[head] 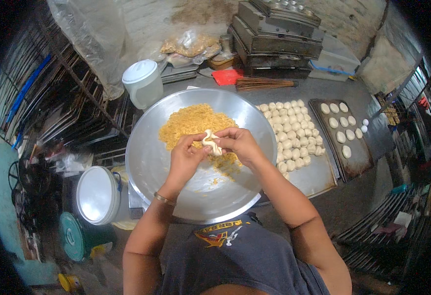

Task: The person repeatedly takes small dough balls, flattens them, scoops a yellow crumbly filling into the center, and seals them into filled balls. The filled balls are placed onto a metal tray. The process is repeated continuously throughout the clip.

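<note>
Both hands hold one piece of dough (211,143) over a wide metal bowl (145,177). My left hand (188,153) grips its left and lower edge, and my right hand (236,143) pinches its right edge. The dough is folded, with a little yellow filling showing inside. Beneath and behind the hands, a mound of crumbly yellow filling (197,118) lies in the bowl, with looser crumbs nearer me. Right of the bowl, rows of dough balls (292,129) cover much of a metal tray (311,184).
A dark baking tray (359,158) holds flattened dough rounds (340,137); white eggs (364,125) lie beside it. Behind are a lidded plastic pitcher (143,84), a red plastic scraper (227,77), a stick brush (265,84) and stacked metal pans (274,40). A lidded white bucket (98,195) stands left.
</note>
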### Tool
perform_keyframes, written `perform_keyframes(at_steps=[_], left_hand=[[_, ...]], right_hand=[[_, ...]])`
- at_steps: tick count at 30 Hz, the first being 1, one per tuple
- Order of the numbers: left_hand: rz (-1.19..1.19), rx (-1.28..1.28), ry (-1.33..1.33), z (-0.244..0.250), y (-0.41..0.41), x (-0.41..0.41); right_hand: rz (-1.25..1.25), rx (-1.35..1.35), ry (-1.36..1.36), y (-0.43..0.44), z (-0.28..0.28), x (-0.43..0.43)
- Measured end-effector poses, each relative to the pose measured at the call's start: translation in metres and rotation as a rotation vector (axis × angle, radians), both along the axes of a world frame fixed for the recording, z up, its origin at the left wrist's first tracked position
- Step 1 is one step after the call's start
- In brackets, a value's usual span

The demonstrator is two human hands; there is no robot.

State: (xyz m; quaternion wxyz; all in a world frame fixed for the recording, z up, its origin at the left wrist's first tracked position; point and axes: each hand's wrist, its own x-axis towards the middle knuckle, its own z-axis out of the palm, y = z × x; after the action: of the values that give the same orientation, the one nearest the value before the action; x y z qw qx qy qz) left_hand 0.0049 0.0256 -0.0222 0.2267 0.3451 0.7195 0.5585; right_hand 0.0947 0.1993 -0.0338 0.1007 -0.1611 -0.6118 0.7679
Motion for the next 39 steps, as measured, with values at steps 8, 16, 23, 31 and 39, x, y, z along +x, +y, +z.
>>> perform_keyframes(at_steps=[8,16,23,31,39], left_hand=[[0.239,0.319,-0.611,0.017,0.010,0.010],[0.011,0.359,-0.573,0.008,0.002,0.015],[0.155,0.180,-0.451,0.026,0.000,0.025],[0.018,0.323,-0.560,0.025,-0.006,0.020],[0.066,0.259,0.177,0.008,-0.010,-0.009]], right_hand=[[0.038,0.584,0.301,-0.040,0.029,0.020],[-0.049,0.505,0.195,-0.026,0.033,0.025],[0.005,0.681,0.402,-0.027,0.031,0.027],[-0.113,0.596,0.273,-0.021,0.028,0.009],[-0.057,0.288,0.204,-0.038,0.038,-0.020]])
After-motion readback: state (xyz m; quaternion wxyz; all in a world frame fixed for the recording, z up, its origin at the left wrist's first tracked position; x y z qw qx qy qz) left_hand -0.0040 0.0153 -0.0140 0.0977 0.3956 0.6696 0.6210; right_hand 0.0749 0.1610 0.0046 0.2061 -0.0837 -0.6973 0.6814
